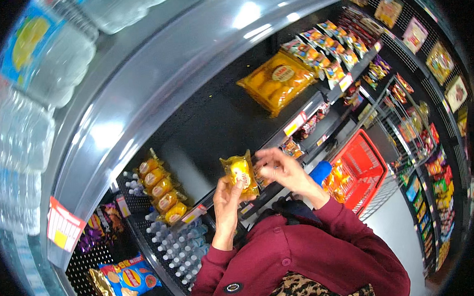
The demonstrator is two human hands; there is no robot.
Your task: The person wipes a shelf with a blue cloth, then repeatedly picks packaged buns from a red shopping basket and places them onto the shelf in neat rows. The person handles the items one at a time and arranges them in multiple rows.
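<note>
A small yellow, clear-wrapped snack packet (pixel 242 175) is held upright in my left hand (pixel 228 194), the thumb across its front. Just to its right is my right hand (pixel 283 167), its fingers spread and partly curled, with no object visible in it. Both hands are in front of a dark shelf (pixel 216 121). On that shelf, a large amber bag of wrapped cakes (pixel 281 80) lies towards the back right. A row of small yellow cake packets (pixel 161 187) stands at the shelf's left end.
A red shopping basket (pixel 366 162) with orange packets sits by a wire cart (pixel 399 129) at right. Bottled drinks (pixel 181 245) stand lower left, near a blue chip bag (pixel 129 277). Large water bottles (pixel 18 126) are at far left. Snack racks (pixel 430 203) line the right side.
</note>
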